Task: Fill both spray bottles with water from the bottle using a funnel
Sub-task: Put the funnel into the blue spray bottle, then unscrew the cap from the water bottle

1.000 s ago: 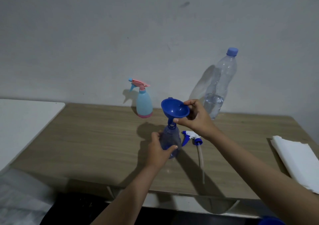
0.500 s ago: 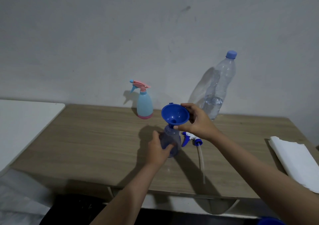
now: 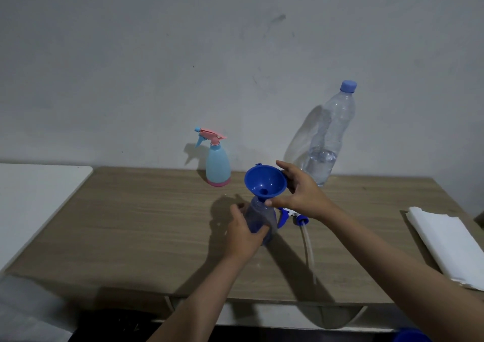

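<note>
A translucent blue spray bottle (image 3: 262,217) without its head stands mid-table, gripped around its body by my left hand (image 3: 242,233). A blue funnel (image 3: 265,181) sits with its spout in the bottle's neck, and my right hand (image 3: 301,192) holds its rim and stem. The bottle's blue-and-white spray head (image 3: 290,214) with its dip tube lies on the table just to the right. A light blue spray bottle (image 3: 217,164) with a pink head stands at the back. The clear water bottle (image 3: 328,137), capped and roughly a quarter full, stands by the wall at the back right.
The wooden table (image 3: 144,223) runs up to a grey wall. A folded white cloth (image 3: 450,242) lies at the right edge. A white surface (image 3: 34,197) adjoins the table on the left.
The funnel has come down from above the neck into the spray bottle's opening, with my right hand lowering along with it. My left hand has kept its grip on the bottle.
</note>
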### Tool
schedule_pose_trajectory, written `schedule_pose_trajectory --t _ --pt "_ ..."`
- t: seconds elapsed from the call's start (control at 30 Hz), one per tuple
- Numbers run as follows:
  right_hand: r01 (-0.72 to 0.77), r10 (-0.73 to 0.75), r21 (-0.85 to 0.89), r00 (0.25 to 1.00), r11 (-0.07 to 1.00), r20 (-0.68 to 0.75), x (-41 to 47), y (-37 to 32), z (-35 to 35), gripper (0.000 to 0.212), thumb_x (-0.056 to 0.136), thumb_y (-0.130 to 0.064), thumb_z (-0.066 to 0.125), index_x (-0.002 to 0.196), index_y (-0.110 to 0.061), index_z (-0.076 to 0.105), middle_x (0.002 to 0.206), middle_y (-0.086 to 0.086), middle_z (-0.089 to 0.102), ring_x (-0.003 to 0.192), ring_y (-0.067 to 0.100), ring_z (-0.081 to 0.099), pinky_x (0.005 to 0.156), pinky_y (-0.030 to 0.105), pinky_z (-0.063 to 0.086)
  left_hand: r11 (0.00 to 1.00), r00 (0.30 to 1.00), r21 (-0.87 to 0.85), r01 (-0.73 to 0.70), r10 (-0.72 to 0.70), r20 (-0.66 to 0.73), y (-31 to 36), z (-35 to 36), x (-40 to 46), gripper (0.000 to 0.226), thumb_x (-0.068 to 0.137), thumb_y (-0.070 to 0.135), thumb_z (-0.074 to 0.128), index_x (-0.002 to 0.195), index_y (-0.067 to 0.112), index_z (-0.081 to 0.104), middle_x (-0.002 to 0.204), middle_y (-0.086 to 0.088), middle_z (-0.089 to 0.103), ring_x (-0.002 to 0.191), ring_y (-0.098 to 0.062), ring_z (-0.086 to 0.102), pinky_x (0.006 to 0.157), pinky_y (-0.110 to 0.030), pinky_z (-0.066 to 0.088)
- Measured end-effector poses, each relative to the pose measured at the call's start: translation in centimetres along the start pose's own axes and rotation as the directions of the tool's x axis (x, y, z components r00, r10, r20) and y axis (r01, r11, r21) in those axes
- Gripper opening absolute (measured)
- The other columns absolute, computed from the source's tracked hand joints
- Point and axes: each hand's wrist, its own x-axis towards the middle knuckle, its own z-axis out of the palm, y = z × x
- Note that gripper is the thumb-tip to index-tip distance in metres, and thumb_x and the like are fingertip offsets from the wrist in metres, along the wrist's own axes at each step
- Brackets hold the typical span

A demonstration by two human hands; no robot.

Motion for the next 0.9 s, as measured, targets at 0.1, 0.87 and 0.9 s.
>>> schedule_pose_trajectory --t 0.1,0.87,0.9 --pt "-0.021 0.027 -0.08 0.997 0.997 0.074 -0.2 -0.2 -0.9 0.118 0.054 -0.022 0.093 0.149 -0.019 0.023 0.136 -0.002 0.049 0.123 0.014 0.05 0.105 0.032 0.042 1.0 0.996 0.01 0.021 -0.022 0.088 1.4 -1.0 -0.2 0.087 0.071 0.021 0.081 0.134 0.019 0.021 0.147 -0.001 0.035 0.128 -0.017 0.043 0.086 -0.023 0.04" --pt "0.114 -0.35 -0.507 0.847 0.855 -0.4 10.8 -0.8 -20.8 0.043 0.088 -0.024 0.064 0.129 -0.016 0.057 0.126 0.006 0.059 0.11 0.023 0.058 0.095 0.033 0.048 0.982 0.982 0.011 -0.186 0.186 0.005 19.0 15.0 14.0 0.093 0.069 0.033 0.082 0.141 0.02 0.025 0.142 -0.003 0.039 0.129 -0.024 0.041 0.096 -0.033 0.041" --pt "0.134 -0.366 -0.498 0.839 0.857 -0.404 10.9 -0.6 -21.0 0.039 0.087 -0.024 0.066 0.125 -0.017 0.059 0.122 0.005 0.06 0.106 0.022 0.06 0.093 0.034 0.05 0.982 0.982 -0.009 -0.188 0.188 -0.006 18.8 15.9 14.4 0.092 0.069 0.03 0.082 0.141 0.022 0.025 0.142 -0.002 0.04 0.129 -0.023 0.041 0.095 -0.032 0.04"
